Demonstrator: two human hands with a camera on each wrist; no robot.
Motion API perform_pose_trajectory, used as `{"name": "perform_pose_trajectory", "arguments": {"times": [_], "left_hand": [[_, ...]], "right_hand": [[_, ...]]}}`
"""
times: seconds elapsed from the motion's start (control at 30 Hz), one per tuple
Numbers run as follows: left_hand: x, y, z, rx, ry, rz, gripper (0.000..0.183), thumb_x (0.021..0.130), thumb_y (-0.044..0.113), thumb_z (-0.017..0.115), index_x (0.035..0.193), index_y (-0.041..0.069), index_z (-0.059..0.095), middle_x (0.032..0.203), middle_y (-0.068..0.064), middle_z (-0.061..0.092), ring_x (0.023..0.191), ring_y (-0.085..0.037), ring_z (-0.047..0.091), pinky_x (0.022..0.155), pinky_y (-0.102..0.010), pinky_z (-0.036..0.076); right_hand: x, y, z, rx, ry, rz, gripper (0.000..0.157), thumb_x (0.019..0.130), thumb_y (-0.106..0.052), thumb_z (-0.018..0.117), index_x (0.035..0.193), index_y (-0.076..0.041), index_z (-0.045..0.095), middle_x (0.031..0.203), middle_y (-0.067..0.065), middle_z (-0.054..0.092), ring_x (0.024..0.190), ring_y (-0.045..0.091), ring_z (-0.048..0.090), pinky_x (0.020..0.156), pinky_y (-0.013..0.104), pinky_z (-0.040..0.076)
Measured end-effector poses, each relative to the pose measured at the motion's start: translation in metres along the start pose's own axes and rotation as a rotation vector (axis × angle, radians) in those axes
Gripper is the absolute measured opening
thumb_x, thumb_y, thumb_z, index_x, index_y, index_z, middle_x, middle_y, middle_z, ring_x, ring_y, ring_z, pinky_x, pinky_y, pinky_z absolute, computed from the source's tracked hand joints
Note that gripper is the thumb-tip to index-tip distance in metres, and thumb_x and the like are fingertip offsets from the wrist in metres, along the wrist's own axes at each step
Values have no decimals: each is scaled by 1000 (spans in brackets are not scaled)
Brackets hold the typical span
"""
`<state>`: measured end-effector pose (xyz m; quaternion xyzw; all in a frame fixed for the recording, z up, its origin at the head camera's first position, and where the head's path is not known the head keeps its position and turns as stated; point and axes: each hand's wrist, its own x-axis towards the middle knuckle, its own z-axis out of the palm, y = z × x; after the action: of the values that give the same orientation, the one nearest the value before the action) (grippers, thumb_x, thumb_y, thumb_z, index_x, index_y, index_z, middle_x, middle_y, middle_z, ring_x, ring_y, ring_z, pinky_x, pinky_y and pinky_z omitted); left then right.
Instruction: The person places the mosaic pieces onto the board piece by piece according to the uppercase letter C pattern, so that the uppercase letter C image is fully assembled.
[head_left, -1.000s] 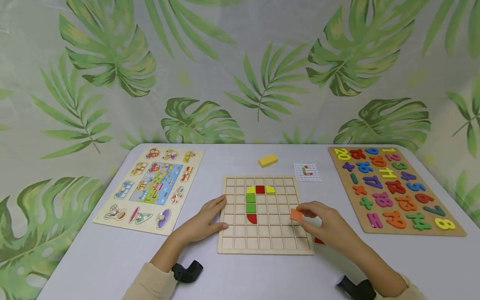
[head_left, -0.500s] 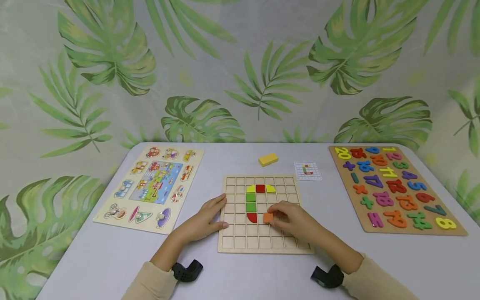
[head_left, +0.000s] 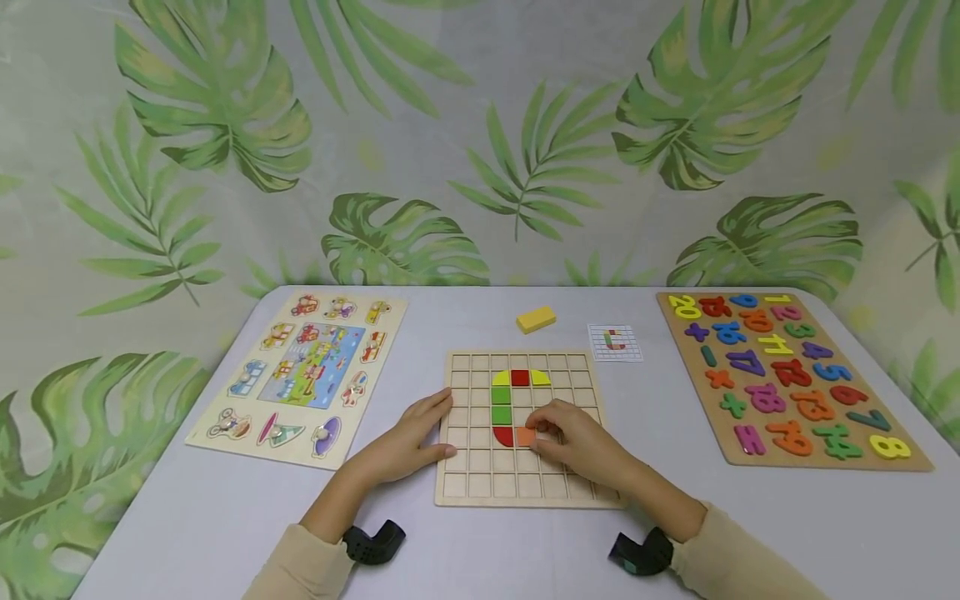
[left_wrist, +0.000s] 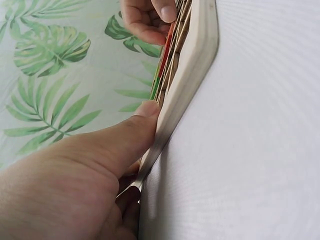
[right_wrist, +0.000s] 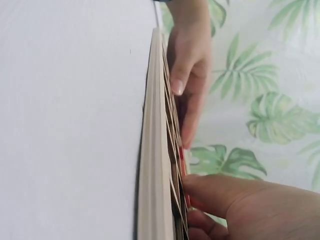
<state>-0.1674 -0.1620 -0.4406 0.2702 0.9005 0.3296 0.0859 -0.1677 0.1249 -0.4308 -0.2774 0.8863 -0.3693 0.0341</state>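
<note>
A wooden grid board (head_left: 468,479) lies in the middle of the table. My right hand (head_left: 576,437) pinches an orange square tile (head_left: 524,437) by its right side, over the cell just right of a red quarter-round tile (head_left: 504,436). Above that piece run two green square tiles (head_left: 502,405), then a yellow quarter-round tile (head_left: 502,378), a red square tile (head_left: 520,378) and another yellow quarter-round tile (head_left: 540,379). My left hand (head_left: 401,440) rests at the board's left edge, fingers extended; its thumb (left_wrist: 148,109) touches the rim in the left wrist view.
A small printed pattern card (head_left: 615,343) and a yellow block (head_left: 536,319) lie beyond the board. To the left is a picture peg puzzle (head_left: 345,450), to the right a number puzzle board (head_left: 720,433). A leaf-patterned cloth (head_left: 420,167) hangs behind the table.
My right hand has carried the orange tile left from the board's right side to beside the red quarter-round tile. The left hand stays put. A red piece by the board is now hidden.
</note>
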Motion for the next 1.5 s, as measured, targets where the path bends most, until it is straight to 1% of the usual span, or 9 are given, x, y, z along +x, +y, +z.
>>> {"name": "perform_pose_trajectory", "arguments": {"times": [0.17,0.4,0.6,0.83,0.97,1.1,1.2,1.33,1.5], "left_hand": [[0,-1,0,-11,-1,-6,73,87,35,58,141,1,23,149,-6,14,134,-26,11,105,-41,17],[0,1,0,-18,2,-1,73,87,35,58,141,1,24,148,-7,14,134,-26,11,105,-41,17],[-1,2,0,-15,3,-10,73,86,35,59,141,1,24,148,-7,14,133,-26,11,105,-41,17],[-1,2,0,-21,4,-14,73,86,33,60,141,0,25,148,-7,15,133,-27,11,105,-43,17],[0,1,0,-16,-1,-22,73,86,34,60,141,2,24,148,-6,15,134,-26,11,105,-42,17],[0,2,0,-12,-5,-30,73,86,35,59,142,3,24,149,-4,14,134,-24,10,105,-40,17],[-1,2,0,-16,-4,-23,73,86,35,59,142,3,24,149,-5,14,134,-25,10,105,-41,17],[0,1,0,-18,-4,-19,73,86,36,59,142,3,24,149,-4,14,134,-25,10,105,-41,16],[0,-1,0,-16,-4,-24,73,86,36,59,142,4,24,149,-3,14,134,-22,10,105,-39,16]], "right_hand": [[0,-3,2,-15,-1,17,16,82,-21,67,97,-18,61,91,-10,53,83,8,47,73,25,43],[-10,-7,-18,38,-64,106,39,81,-29,68,115,-14,56,109,-6,54,99,12,48,86,34,42],[-31,-9,-48,-21,10,83,42,82,-21,67,120,-9,53,113,1,55,100,22,50,83,40,44],[-65,2,-69,-134,62,89,42,80,-23,69,118,-11,55,113,-3,55,96,19,52,79,38,47],[-81,13,-73,-147,36,108,41,78,-23,71,115,-13,57,111,-4,56,95,17,53,78,35,47],[-92,25,-75,-142,-51,119,38,78,-17,71,113,-14,58,109,-4,57,96,17,52,80,32,47],[-96,32,-75,-165,-87,68,35,77,-10,70,110,-14,60,107,-6,57,98,14,52,82,28,46],[-97,38,-71,-206,-45,-13,30,75,-4,70,101,-15,63,100,-9,56,94,10,53,80,25,46],[-95,39,-68,-185,-52,86,31,76,-24,72,103,-13,60,90,-10,53,80,7,50,71,23,47]]}}
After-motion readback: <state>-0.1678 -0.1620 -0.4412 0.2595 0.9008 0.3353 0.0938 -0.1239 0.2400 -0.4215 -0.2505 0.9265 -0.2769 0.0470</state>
